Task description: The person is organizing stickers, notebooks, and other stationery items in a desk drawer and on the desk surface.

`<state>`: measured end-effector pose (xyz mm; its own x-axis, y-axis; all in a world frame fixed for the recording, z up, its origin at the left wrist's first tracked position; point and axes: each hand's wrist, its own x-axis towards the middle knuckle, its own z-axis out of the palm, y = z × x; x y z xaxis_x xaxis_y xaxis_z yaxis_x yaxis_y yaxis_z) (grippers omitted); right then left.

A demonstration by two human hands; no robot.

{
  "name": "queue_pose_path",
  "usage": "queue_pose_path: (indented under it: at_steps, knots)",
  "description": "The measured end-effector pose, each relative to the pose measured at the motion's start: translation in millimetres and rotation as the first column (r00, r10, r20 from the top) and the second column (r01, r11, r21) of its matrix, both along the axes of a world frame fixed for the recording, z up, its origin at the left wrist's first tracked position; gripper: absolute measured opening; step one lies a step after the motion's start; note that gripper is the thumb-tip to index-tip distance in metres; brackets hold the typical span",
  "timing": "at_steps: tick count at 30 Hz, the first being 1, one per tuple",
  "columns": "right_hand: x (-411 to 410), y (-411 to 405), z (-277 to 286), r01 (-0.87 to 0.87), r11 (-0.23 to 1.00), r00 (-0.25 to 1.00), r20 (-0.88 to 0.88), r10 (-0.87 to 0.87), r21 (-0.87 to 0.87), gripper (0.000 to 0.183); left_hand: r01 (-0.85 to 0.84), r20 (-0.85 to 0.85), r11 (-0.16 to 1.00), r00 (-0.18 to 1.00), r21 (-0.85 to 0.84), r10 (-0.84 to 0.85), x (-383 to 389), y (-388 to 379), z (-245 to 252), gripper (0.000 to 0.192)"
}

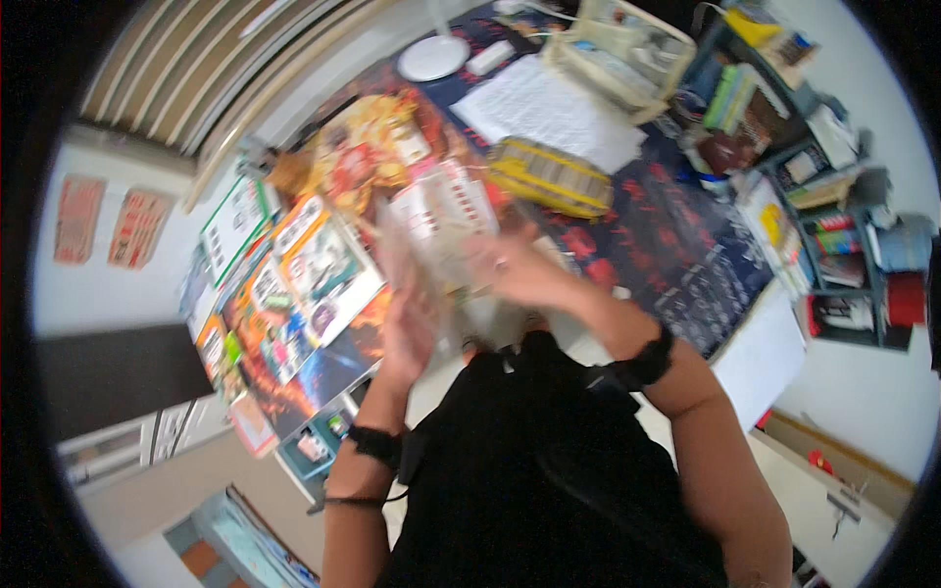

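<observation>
Both my hands are over the front of a desk and smeared by motion. My left hand [409, 316] is at the left with its fingers pointing away from me, beside a pile of books. To its right, my right hand [518, 268] reaches in with fingers toward the left. Just beyond and between them are white papers with red print [445, 206]. A pale, blurred area lies between the hands; whether either hand grips anything there cannot be made out. A yellow and grey pencil case [551, 178] lies past my right hand.
Books and workbooks [327, 268] cover the left side. White sheets [544, 110] lie behind the pencil case, near a white lamp base [434, 59] and a cream storage box [625, 55]. A crowded shelf [801, 176] borders the right. An open drawer [312, 448] projects at lower left.
</observation>
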<state>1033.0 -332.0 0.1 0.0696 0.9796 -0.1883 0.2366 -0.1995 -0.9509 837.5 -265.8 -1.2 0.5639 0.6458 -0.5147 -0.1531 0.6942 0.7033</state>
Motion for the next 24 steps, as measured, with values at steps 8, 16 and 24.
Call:
queue_pose_path:
  at_steps: [8, 16, 24]
  knots:
    - [-54, -23, -25, -0.227, 0.971, 0.960, -0.149, 0.235, 0.071, 0.043, 0.245, -0.184, 0.960, 0.946, -0.134, -0.267, -21, 0, -12, 0.053]
    - [-22, -50, -6, -0.156, 0.988, 0.955, -0.252, 0.155, 0.014, 0.044, 0.376, 0.035, 0.926, 0.926, -0.034, -0.375, -1, -15, 7, 0.084]
    - [33, -103, -36, 0.156, 0.987, 0.985, -0.062, -0.159, -0.044, 0.032, 0.390, -0.108, 0.921, 0.916, 0.007, -0.387, 20, -14, 1, 0.081]
